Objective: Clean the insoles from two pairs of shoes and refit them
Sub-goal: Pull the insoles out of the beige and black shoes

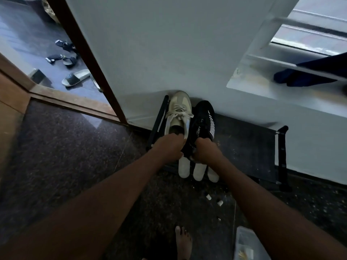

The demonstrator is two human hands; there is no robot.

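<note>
A low black rack point(244, 152) stood against the white wall point(169, 53) on dark speckled floor point(65, 147); the left grip point(169, 147) clutched the beige sneaker point(179, 111) at its heel, the right grip point(204, 149) the black shoe point(203, 117); three white insoles point(199, 171) lay just beneath both.

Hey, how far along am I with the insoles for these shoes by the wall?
Done: three pale insoles are out, their ends showing below your hands; whether they are clean I cannot tell. In hand: your left hand grips the beige shoe at its heel, your right hand the black shoe. Left: refitting the insoles; only two shoes show on the rack.
</note>
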